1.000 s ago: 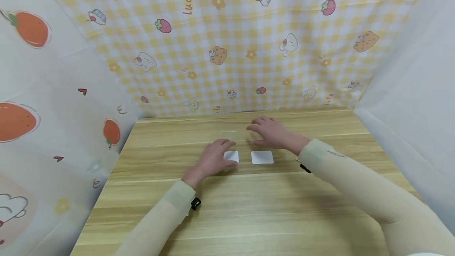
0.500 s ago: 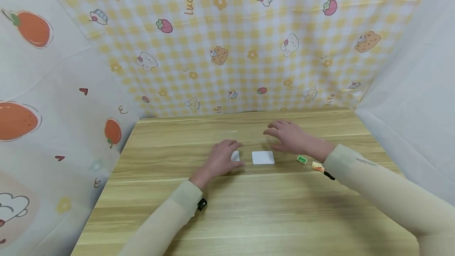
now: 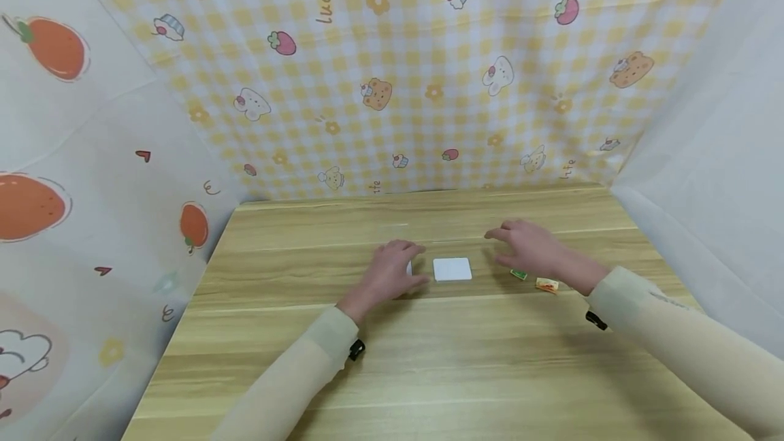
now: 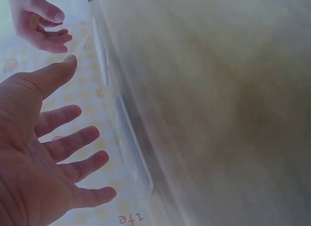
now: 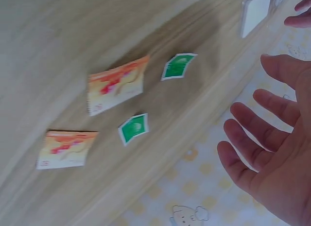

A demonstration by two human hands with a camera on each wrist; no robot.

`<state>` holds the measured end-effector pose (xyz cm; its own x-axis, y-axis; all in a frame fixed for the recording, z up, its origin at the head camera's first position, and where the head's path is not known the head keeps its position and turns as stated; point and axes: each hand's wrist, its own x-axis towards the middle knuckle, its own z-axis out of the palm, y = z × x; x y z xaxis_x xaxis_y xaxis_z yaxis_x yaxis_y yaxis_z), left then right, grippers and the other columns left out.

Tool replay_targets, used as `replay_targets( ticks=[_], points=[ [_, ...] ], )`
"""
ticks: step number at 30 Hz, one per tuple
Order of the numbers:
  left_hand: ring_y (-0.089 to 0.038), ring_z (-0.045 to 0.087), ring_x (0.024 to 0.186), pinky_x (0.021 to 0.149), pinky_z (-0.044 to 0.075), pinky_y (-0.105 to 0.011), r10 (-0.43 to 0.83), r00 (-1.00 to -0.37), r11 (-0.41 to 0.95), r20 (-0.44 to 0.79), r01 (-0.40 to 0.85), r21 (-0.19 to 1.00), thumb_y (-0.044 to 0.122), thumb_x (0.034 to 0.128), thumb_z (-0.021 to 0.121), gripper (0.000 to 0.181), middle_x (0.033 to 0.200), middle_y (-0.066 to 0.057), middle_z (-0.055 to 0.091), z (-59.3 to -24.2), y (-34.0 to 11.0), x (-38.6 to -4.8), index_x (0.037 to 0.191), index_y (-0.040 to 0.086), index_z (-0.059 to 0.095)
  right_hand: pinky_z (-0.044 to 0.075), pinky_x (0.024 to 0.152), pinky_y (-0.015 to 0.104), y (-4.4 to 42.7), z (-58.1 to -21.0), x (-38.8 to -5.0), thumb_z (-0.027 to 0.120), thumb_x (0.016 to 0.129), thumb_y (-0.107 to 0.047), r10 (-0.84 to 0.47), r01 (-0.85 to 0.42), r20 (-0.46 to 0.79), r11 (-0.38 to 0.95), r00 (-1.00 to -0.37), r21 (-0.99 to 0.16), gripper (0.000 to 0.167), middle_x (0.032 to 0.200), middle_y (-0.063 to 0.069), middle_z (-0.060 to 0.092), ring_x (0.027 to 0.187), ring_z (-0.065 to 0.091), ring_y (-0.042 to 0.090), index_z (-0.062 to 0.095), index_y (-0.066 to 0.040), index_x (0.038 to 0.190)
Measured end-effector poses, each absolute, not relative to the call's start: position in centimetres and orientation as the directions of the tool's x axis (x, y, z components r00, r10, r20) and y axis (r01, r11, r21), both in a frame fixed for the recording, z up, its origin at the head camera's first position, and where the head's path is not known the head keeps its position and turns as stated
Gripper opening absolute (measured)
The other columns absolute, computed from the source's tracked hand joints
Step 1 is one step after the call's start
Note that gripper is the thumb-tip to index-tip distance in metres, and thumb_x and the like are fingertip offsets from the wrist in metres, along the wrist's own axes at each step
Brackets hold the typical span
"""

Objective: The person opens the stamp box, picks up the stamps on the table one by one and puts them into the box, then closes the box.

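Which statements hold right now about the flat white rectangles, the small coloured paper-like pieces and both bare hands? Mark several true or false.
1. In the head view, a flat white rectangle lies between the left hand and right hand. True.
2. The right hand pinches that rectangle. False: it holds nothing.
3. The right wrist view shows two green pieces and two orange-and-cream pieces. True.
4. The orange-and-cream pieces overlap. False: they lie apart.
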<state>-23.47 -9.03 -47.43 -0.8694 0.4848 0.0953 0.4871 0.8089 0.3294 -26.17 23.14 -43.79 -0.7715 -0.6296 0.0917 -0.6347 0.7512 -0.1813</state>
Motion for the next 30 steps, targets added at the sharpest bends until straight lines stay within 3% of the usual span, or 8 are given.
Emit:
replay_targets(
  ticks=[6,16,22,30],
  points=[
    [-0.027,0.046,0.135,0.11,0.033,-0.055,0.494,-0.865,0.803,0.086,0.491,0.338,0.048,0.0898,0.074,0.063,0.142,-0.006,0.056,-47.6,-8.5,-23.6,0.142,0.016,0.057,0.053,0.068,0.041,24.7,-44.3,-25.6,0.076,0.09,-0.019,-0.577,-0.572,0.053,0.786,-0.815,-0.237,0.041,0.106,0.014,0.067,0.079,0.061,0.018,0.068,-0.005,0.127],
    [-0.03,0.045,0.136,0.111,0.031,-0.057,0.499,-0.865,0.793,0.055,0.482,0.372,0.045,0.0903,0.074,0.062,0.144,-0.006,0.055,-48.0,-7.8,-23.6,0.142,0.014,0.057,0.054,0.067,0.039,26.5,-46.1,-24.9,0.079,0.087,-0.018,-0.552,-0.538,0.037,0.792,-0.833,-0.29,0.037,0.095,0.003,0.066,0.083,0.064,0.018,0.07,-0.006,0.121],
    [-0.03,0.045,0.136,0.11,0.032,-0.059,0.494,-0.868,0.797,0.047,0.473,0.376,0.045,0.0898,0.075,0.063,0.143,-0.006,0.056,-48.4,-7.6,-23.8,0.142,0.014,0.057,0.052,0.067,0.04,26.8,-46.6,-24.7,0.08,0.086,-0.017,-0.545,-0.534,0.043,0.797,-0.837,-0.283,0.032,0.087,-0.002,0.067,0.078,0.061,0.014,0.071,-0.004,0.114],
    [-0.034,0.042,0.138,0.107,0.028,-0.068,0.49,-0.871,0.803,0.021,0.461,0.377,0.045,0.0889,0.076,0.064,0.145,-0.008,0.054,-48.2,-7.3,-23.7,0.141,0.013,0.058,0.048,0.064,0.037,27.0,-47.4,-24.6,0.083,0.082,-0.017,-0.517,-0.512,0.056,0.817,-0.854,-0.263,0.026,0.08,-0.008,0.062,0.073,0.057,0.01,0.073,-0.011,0.105]
  ],
)
